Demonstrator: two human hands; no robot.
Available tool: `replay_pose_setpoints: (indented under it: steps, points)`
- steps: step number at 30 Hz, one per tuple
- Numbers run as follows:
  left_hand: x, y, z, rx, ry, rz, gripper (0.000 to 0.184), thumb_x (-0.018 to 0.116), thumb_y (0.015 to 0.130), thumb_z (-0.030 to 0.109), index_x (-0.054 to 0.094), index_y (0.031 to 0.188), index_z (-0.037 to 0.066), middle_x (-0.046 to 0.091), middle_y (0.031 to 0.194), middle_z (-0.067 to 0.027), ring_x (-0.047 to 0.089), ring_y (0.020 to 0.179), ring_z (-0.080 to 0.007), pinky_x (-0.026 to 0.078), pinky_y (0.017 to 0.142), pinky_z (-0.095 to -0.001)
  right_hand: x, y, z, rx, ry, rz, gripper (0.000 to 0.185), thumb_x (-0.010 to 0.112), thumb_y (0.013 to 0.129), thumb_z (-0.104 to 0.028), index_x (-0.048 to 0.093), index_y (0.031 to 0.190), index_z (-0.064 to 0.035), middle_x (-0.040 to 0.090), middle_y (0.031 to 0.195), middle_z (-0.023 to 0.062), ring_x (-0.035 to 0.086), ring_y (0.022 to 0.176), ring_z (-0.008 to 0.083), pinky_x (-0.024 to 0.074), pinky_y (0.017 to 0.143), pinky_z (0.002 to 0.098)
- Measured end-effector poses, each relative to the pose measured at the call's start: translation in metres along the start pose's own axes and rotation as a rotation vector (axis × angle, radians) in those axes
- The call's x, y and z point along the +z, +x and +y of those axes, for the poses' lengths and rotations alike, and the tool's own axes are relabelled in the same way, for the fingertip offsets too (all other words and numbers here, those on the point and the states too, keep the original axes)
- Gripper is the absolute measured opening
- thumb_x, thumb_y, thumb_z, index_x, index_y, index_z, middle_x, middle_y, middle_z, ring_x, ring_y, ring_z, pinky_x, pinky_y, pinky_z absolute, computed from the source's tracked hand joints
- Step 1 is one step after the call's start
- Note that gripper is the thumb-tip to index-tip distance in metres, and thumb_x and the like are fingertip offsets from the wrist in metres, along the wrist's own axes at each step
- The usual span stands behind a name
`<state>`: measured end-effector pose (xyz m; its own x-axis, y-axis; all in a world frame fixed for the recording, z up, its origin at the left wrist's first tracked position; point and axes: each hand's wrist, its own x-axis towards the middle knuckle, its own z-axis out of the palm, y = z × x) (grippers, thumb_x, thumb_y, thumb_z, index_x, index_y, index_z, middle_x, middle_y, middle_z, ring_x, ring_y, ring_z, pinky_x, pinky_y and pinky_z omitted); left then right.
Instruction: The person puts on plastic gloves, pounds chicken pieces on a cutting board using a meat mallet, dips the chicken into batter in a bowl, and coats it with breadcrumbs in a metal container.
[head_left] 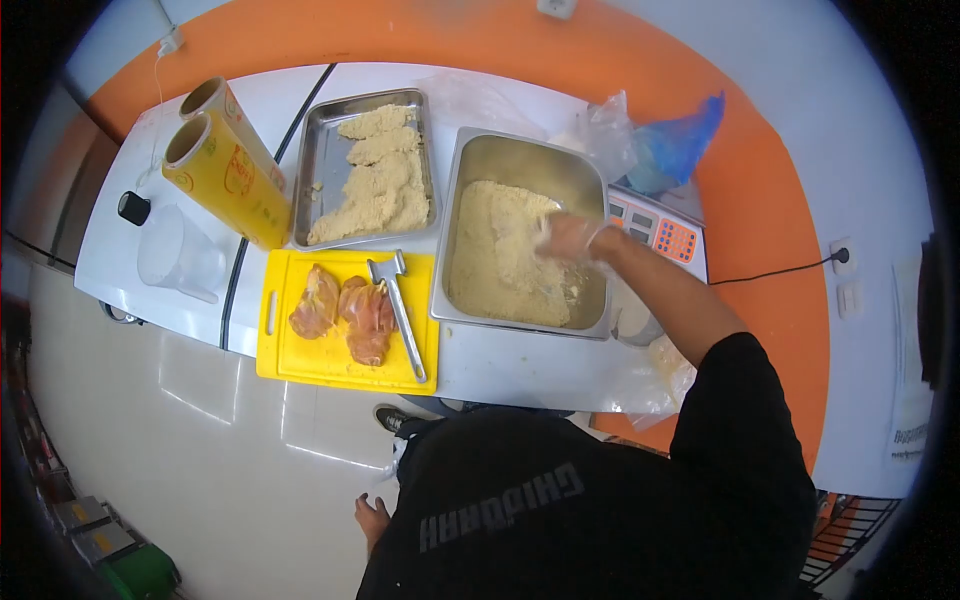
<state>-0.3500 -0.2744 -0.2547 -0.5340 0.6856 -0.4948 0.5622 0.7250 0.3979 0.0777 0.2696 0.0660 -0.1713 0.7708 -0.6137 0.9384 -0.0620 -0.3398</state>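
My right hand point(572, 238), in a clear plastic glove, reaches into a deep steel pan point(447, 235) of pale breading crumbs point(480, 270). Its fingers are blurred at a crumb-covered piece point(515, 230), and I cannot tell whether they grip it. My left hand point(372, 520) hangs low beside my body, away from the table, fingers apart and nothing in it. Left of the pan, a yellow cutting board point(285, 372) bears two raw chicken pieces point(316, 302) and a metal meat mallet point(404, 320). Behind the board, a shallow steel tray point(318, 140) holds several breaded pieces point(375, 195).
Two yellow rolls of film point(235, 185) stand left of the tray, near a clear plastic jug point(178, 255) and a black-topped item point(133, 208). Right of the pan are a scale point(655, 232), a blue bag point(685, 145) and plastic bags point(665, 375). A power cord point(770, 277) runs to the wall.
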Motion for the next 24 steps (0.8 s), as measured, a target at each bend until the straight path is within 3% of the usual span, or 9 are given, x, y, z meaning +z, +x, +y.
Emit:
replay_pose_setpoints:
  steps: [3, 6, 9, 12, 15, 17, 21, 23, 24]
  points:
    - [-0.002, 0.003, -0.007, -0.042, 0.001, -0.057, 0.040, 0.063, 0.082, 0.021, 0.054, 0.112, -0.004, 0.059, 0.108, -0.0241, 0.056, 0.100, -0.0438, 0.045, 0.086, -0.0516, -0.004, 0.035, 0.020, -0.378, -0.260, 0.364, 0.074, 0.070, 0.073, -0.027, 0.042, 0.132, 0.0049, 0.065, 0.101, 0.0254, 0.066, 0.088, 0.0337, 0.0526, 0.076, 0.0408]
    - [-0.003, 0.007, -0.012, 0.008, -0.033, -0.035, 0.037, 0.063, 0.082, 0.022, 0.056, 0.109, -0.004, 0.060, 0.107, -0.0241, 0.057, 0.099, -0.0437, 0.045, 0.086, -0.0515, 0.023, 0.069, 0.044, -0.206, -0.571, 0.141, 0.075, 0.069, 0.072, -0.025, 0.039, 0.134, 0.0054, 0.062, 0.109, 0.0280, 0.064, 0.099, 0.0351, 0.0521, 0.081, 0.0407]
    - [-0.006, 0.001, 0.002, 0.046, 0.020, 0.048, 0.036, 0.063, 0.083, 0.022, 0.058, 0.108, -0.003, 0.060, 0.107, -0.0248, 0.058, 0.098, -0.0443, 0.046, 0.086, -0.0505, 0.076, 0.111, 0.073, -0.244, -0.739, 0.331, 0.067, 0.068, 0.069, -0.021, 0.047, 0.128, 0.0052, 0.065, 0.102, 0.0268, 0.066, 0.094, 0.0354, 0.0527, 0.079, 0.0405]
    - [0.008, 0.010, -0.024, -0.032, -0.082, -0.058, 0.035, 0.062, 0.084, 0.022, 0.058, 0.108, -0.003, 0.060, 0.109, -0.0245, 0.057, 0.099, -0.0441, 0.046, 0.087, -0.0495, 0.062, 0.111, 0.074, -0.221, -0.524, 0.104, 0.053, 0.068, 0.067, -0.019, 0.059, 0.113, 0.0062, 0.067, 0.090, 0.0258, 0.067, 0.085, 0.0352, 0.0531, 0.075, 0.0409]
    - [0.007, 0.005, -0.017, 0.010, -0.077, -0.034, 0.035, 0.062, 0.084, 0.022, 0.058, 0.109, -0.002, 0.060, 0.109, -0.0237, 0.057, 0.100, -0.0432, 0.046, 0.087, -0.0495, 0.028, 0.063, 0.042, -0.204, -0.283, 0.170, 0.039, 0.067, 0.067, -0.021, 0.066, 0.095, 0.0068, 0.066, 0.080, 0.0257, 0.066, 0.074, 0.0362, 0.0526, 0.071, 0.0420]
    - [0.009, -0.002, -0.017, -0.002, -0.062, -0.043, 0.034, 0.062, 0.084, 0.021, 0.058, 0.109, -0.002, 0.061, 0.108, -0.0233, 0.058, 0.100, -0.0429, 0.046, 0.087, -0.0497, -0.001, 0.011, 0.003, -0.161, -0.204, 0.048, 0.039, 0.064, 0.073, -0.029, 0.068, 0.090, 0.0059, 0.067, 0.089, 0.0265, 0.066, 0.084, 0.0362, 0.0507, 0.076, 0.0431]
    - [0.003, -0.003, -0.010, -0.042, -0.017, -0.065, 0.033, 0.062, 0.084, 0.021, 0.059, 0.108, -0.002, 0.061, 0.107, -0.0227, 0.058, 0.099, -0.0428, 0.046, 0.086, -0.0500, 0.020, -0.016, 0.004, -0.190, -0.439, -0.109, 0.048, 0.059, 0.078, -0.036, 0.064, 0.092, 0.0095, 0.066, 0.081, 0.0273, 0.065, 0.074, 0.0361, 0.0509, 0.071, 0.0442]
    - [-0.001, -0.002, -0.002, -0.031, 0.002, -0.043, 0.033, 0.062, 0.084, 0.021, 0.059, 0.107, -0.002, 0.061, 0.106, -0.0224, 0.058, 0.099, -0.0424, 0.047, 0.086, -0.0499, 0.055, -0.019, 0.007, -0.201, -0.424, -0.245, 0.057, 0.057, 0.080, -0.040, 0.059, 0.100, 0.0126, 0.066, 0.087, 0.0284, 0.066, 0.078, 0.0363, 0.0508, 0.074, 0.0450]
    - [-0.002, -0.001, 0.001, -0.028, 0.012, -0.031, 0.033, 0.062, 0.084, 0.022, 0.059, 0.107, -0.002, 0.061, 0.105, -0.0223, 0.058, 0.099, -0.0421, 0.047, 0.086, -0.0499, 0.067, -0.024, 0.005, -0.208, -0.379, -0.181, 0.057, 0.057, 0.080, -0.039, 0.058, 0.102, 0.0129, 0.066, 0.090, 0.0292, 0.065, 0.079, 0.0362, 0.0509, 0.074, 0.0446]
